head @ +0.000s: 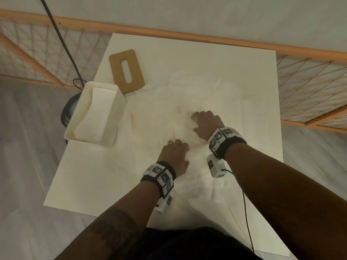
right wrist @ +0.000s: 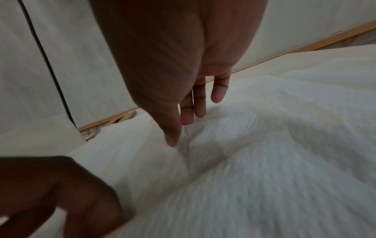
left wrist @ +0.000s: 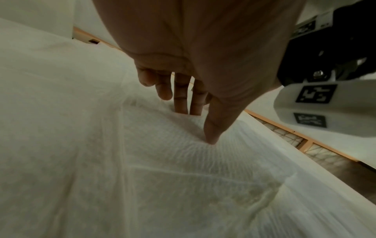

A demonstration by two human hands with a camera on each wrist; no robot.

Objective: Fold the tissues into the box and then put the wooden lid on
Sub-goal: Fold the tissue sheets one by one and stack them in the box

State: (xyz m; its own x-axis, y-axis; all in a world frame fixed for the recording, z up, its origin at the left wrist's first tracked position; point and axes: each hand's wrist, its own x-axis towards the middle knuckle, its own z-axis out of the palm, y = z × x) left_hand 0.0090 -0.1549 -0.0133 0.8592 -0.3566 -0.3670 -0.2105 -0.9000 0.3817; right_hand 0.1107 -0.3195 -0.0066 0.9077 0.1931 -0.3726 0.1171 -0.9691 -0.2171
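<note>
Both hands (head: 174,154) (head: 206,124) press tissues (head: 159,117) beside box (head: 95,113).

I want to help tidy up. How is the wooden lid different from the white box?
The wooden lid is brown; the white box is cream-white. The lid lies flat on the table; the box stands taller, open on top. The lid has a slot cut through; the box holds folded tissue. Both sit at the table's far left, untouched by either hand.

White table (head: 75,184): spread tissues (head: 187,102) across middle, open white box (head: 97,111) at left edge, wooden lid (head: 126,71) flat behind box.
</note>
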